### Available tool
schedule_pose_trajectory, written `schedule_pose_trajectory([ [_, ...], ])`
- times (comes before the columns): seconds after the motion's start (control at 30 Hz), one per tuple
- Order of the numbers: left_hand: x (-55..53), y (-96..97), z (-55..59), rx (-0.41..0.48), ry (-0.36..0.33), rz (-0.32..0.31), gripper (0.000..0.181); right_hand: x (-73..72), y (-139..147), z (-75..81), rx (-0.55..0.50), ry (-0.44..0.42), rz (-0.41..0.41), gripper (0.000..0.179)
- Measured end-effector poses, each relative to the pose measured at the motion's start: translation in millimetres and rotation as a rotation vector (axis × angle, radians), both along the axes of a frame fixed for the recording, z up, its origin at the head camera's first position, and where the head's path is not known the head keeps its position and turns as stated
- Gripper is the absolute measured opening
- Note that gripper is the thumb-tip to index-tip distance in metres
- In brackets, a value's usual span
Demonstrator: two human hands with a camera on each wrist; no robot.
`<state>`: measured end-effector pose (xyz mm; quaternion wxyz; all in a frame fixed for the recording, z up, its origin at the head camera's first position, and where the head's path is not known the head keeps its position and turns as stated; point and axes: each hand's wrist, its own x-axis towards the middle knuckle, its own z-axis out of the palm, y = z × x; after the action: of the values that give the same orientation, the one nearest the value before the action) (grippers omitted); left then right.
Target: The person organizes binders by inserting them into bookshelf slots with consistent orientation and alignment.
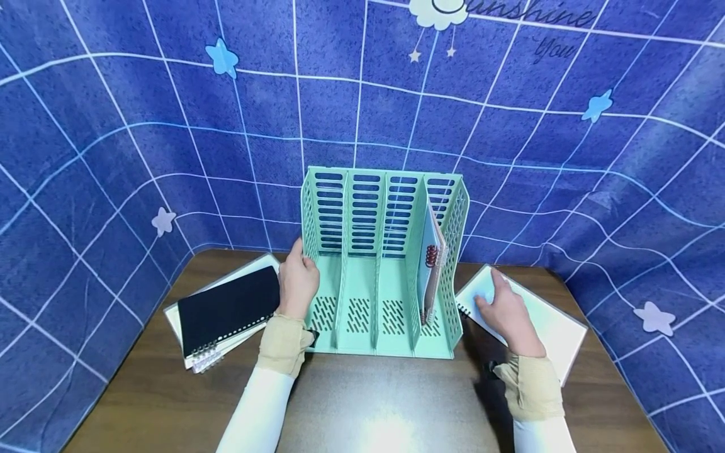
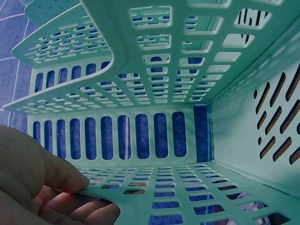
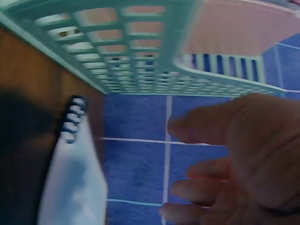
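Near the left edge of the desk (image 1: 141,396), a black notebook (image 1: 229,308) lies askew on paler notebooks (image 1: 174,324), probably stacked for easy reach. The left hand (image 1: 297,286) pinches the left wall of the organizer (image 1: 361,277) between thumb and fingers, likely steadying it. Standing midway along the desk's far edge, the organizer is mint-green, slotted and perforated, with four compartments, the rightmost keeping spiral notebooks (image 1: 427,261) upright. Toward the right edge, the right hand (image 1: 510,314), fingers loosely extended and grasping nothing, is over a white notebook (image 1: 557,330); contact is unclear.
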<state>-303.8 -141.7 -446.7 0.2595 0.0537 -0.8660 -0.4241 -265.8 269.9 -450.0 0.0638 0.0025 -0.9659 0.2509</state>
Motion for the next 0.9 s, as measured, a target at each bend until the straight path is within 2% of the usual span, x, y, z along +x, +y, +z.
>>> schedule_pose_trajectory([
  [0.17, 0.2, -0.1, -3.5, -0.005, 0.006, 0.002, 0.039, -9.2, 0, -23.9, 0.023, -0.153, 0.060, 0.094],
  [0.33, 0.3, -0.2, -3.2, -0.006, -0.001, 0.008, 0.039, -15.7, 0, -41.9, 0.040, -0.237, 0.031, 0.101],
  [0.47, 0.7, 0.1, -4.0, -0.008, -0.007, 0.002, 0.037, -17.7, -1, -53.3, 0.090, -0.270, 0.006, 0.102],
  [0.6, 0.1, -0.1, -4.2, -0.008, -0.011, -0.001, 0.032, -17.9, -3, -58.0, 0.146, -0.238, -0.007, 0.094],
  [0.8, -1.7, -0.4, -2.3, -0.011, 0.006, -0.007, 0.029, -19.4, -6, -60.2, 0.197, -0.101, 0.026, 0.059],
  [0.9, -1.0, -0.1, -2.2, -0.008, 0.004, -0.002, 0.030, -18.8, -8, -59.5, 0.241, -0.085, 0.066, 0.042],
])
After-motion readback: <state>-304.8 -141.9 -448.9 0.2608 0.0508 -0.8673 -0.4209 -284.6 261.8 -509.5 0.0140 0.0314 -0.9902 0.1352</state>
